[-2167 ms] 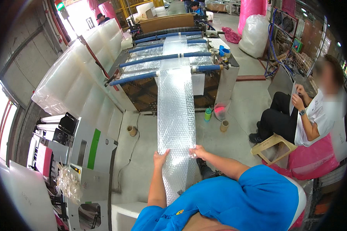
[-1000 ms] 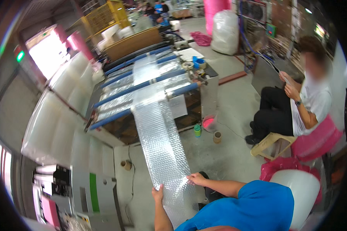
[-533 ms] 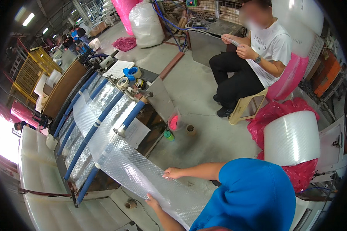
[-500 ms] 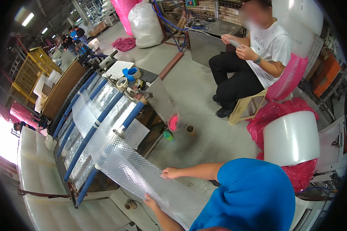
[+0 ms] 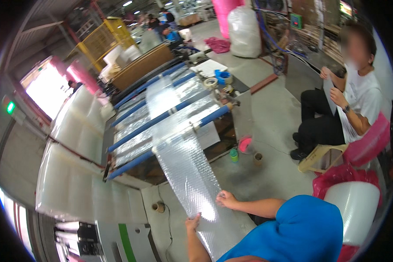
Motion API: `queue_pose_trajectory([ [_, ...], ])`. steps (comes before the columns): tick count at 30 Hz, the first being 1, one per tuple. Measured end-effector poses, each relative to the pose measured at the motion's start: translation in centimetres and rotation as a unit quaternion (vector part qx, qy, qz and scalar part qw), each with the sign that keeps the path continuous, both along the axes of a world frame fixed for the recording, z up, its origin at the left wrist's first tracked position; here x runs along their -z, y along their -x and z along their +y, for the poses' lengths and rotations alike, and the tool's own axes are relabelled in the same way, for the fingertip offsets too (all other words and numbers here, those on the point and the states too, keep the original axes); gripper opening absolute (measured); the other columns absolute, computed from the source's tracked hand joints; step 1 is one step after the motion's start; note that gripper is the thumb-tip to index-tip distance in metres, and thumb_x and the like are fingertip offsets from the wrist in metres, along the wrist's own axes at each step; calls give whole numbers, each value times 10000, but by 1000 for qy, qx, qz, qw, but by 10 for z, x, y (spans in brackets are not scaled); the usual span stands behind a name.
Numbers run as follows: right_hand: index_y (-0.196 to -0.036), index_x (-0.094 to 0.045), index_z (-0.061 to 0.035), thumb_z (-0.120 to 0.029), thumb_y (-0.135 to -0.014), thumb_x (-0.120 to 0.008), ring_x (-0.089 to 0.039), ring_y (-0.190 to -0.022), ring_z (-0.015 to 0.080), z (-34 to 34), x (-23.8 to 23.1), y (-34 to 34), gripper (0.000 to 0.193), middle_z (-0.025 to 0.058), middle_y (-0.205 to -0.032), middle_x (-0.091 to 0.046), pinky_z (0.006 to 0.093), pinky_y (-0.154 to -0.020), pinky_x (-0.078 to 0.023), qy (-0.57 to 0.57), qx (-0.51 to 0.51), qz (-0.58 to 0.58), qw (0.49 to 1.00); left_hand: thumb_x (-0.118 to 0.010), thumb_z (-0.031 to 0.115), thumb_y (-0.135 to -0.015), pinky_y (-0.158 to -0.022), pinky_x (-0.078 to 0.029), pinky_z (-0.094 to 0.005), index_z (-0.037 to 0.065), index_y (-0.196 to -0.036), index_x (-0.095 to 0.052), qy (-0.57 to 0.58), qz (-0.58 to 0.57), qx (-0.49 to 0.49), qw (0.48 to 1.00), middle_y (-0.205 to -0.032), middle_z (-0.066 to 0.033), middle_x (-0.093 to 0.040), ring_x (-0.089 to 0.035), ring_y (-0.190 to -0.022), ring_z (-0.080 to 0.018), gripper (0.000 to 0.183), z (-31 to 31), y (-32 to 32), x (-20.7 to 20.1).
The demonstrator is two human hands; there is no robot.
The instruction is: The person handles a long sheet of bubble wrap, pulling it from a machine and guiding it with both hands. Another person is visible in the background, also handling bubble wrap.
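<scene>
Left grip (image 5: pixel 193 222) curls inward, right grip (image 5: pixel 226 199) pinches farther forward, its forearm (image 5: pixel 262 207) stretched leftward

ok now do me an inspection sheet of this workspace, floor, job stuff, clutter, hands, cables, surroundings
Surface: grey floor with items standing about.
Job's things: bubble wrap strip runs from the front blue roller down to the person.
Clutter: blue tape on the machine corner; green bottle and clear container with pink inside on the floor.
Hands: left hand grips the strip's left edge; right hand grips its right edge.
Cables: dark cable on the floor, left of the strip.
Surroundings: seated co-worker and large bubble wrap roll, both right.
</scene>
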State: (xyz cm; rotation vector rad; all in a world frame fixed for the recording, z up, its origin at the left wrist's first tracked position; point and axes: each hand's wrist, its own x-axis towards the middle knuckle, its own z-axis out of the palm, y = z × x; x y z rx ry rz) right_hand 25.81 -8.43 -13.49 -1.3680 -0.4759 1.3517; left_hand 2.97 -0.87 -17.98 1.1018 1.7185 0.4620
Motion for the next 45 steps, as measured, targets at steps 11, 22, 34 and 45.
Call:
queue_pose_trajectory([
  [11,-915,-534,-39,-239,-766,-543,-540,-690,129,-134,20,50,250,58,-822,-561,276,-568,-469,96,-135,-30,986,-740,383,-510,-629,-435,-310,-71,-876,-522,-52,-2,-38,998,-793,-151,-568,-541,-683,-207,622,-189,73,-6],
  [22,-937,-525,-25,-299,-782,-506,-523,-689,117,-177,-40,70,315,50,-850,-551,260,-515,-468,50,-129,-43,989,-631,396,-651,-733,-394,-325,-69,-937,-447,-227,94,-25,969,-876,-191,-532,-513,-798,-271,576,-216,72,-95],
  [34,-887,-554,-34,-274,-786,-505,-529,-566,101,-178,-24,64,265,26,-702,-565,242,-453,-450,29,-122,-45,991,-642,361,-649,-798,-369,-340,-110,-1004,-417,-197,81,-23,977,-960,-234,-499,-480,-911,-300,632,-215,76,-72],
  [45,-764,-595,-32,-370,-735,-533,-498,-513,147,-165,17,56,345,80,-609,-549,293,-488,-412,61,-164,-216,961,-700,306,-596,-807,-362,-335,-136,-1009,-428,-10,10,55,998,-1008,-214,-497,-484,-927,-274,663,-177,92,-12],
])
